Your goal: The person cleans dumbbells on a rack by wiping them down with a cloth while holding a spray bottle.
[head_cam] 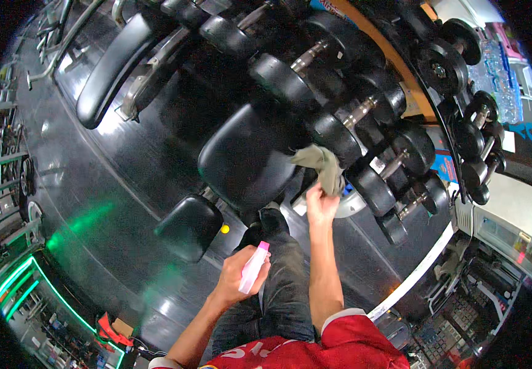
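Observation:
My left hand (233, 276) is closed around a white plastic spray bottle (252, 272) with a pink nozzle tip, held above my legs. In my right hand (322, 207) is a crumpled olive-grey cloth (323, 163), one end of it swung out to the left and blurred. The cloth hangs between the black padded bench (243, 157) and the nearest rack dumbbells (335, 133); whether it touches either I cannot tell. A smaller black pad (190, 226) lies at the near left end of the bench. My shoes stand close to the bench, partly hidden.
Black dumbbells (284, 76) with metal handles line a rack from top centre to the right. More small dumbbells (478, 133) sit on an upper tier. Another padded bench (114, 69) stands upper left. A yellow ball-like knob (225, 229) shows beside the small pad. Dark floor (104, 184) stretches left.

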Tool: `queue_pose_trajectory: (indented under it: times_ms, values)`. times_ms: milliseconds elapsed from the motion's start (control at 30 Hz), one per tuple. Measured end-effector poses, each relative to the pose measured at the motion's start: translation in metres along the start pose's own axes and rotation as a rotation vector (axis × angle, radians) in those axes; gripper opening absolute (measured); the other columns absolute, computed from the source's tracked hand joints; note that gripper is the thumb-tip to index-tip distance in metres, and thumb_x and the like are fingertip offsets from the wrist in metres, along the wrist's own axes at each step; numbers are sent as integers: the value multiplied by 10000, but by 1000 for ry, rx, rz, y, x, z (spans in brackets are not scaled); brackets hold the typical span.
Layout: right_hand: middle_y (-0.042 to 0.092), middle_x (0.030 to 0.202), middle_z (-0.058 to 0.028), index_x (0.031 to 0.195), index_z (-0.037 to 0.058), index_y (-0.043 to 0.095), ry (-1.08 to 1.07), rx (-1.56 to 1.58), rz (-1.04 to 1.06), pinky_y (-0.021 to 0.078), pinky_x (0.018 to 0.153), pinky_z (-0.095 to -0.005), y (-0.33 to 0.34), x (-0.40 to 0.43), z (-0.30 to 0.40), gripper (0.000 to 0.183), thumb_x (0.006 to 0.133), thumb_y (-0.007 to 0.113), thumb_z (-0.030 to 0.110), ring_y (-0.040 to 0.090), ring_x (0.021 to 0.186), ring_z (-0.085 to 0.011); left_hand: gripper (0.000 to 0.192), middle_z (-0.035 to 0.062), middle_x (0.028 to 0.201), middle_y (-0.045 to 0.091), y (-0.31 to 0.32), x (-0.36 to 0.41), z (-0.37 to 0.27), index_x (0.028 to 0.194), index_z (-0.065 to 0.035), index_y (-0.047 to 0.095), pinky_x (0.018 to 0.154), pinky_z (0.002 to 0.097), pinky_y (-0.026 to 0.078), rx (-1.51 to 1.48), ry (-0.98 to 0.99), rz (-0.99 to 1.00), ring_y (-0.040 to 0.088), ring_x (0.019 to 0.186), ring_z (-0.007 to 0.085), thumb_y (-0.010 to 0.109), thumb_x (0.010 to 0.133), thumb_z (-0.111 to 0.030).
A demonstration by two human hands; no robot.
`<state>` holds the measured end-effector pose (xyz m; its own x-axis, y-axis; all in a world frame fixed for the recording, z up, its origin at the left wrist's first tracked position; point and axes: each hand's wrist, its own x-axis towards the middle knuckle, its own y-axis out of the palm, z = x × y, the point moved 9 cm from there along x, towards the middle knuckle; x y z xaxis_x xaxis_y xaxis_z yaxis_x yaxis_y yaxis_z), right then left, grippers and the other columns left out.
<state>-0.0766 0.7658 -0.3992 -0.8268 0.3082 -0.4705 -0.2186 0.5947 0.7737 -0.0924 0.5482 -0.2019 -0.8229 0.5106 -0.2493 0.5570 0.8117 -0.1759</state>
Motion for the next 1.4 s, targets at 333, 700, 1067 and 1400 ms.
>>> queue_pose_trajectory:
  times_ms: [333, 700, 1067, 1400]
  values:
    - [602, 1195, -120, 1142, 47, 592, -259, -366, -403, 471, 906, -450, -71, 118, 85, 337, 899, 465, 244, 587, 1041, -288, 129, 139, 800, 631, 5, 0, 1, 905, 13, 613, 633, 326, 509, 78, 6, 49, 647, 701, 284, 644, 781, 0]
    - [626, 1142, -184, 1205, -56, 519, 3, 9, -62, 541, 885, -376, -19, 127, -30, 338, 928, 394, 92, 623, 1046, -284, 143, 93, 858, 665, 4, -11, 14, 909, -32, 615, 606, 264, 515, 191, 10, 44, 656, 671, 143, 673, 779, -25]
    - [482, 1331, -104, 1256, 90, 509, -200, -401, 10, 502, 953, -354, 42, -28, 37, 315, 943, 480, 112, 486, 1191, -247, 173, 127, 835, 646, 8, -26, -24, 942, -10, 617, 658, 328, 515, 52, 80, 70, 660, 737, 275, 663, 775, -4]
    - [574, 1232, -138, 1284, 77, 475, -205, -1163, -282, 470, 953, -457, 104, -211, 58, 409, 905, 541, 216, 574, 1110, -300, 409, 86, 1080, 501, 14, -74, -85, 1106, -32, 567, 606, 258, 468, -82, 76, 194, 541, 664, 109, 726, 732, 7]
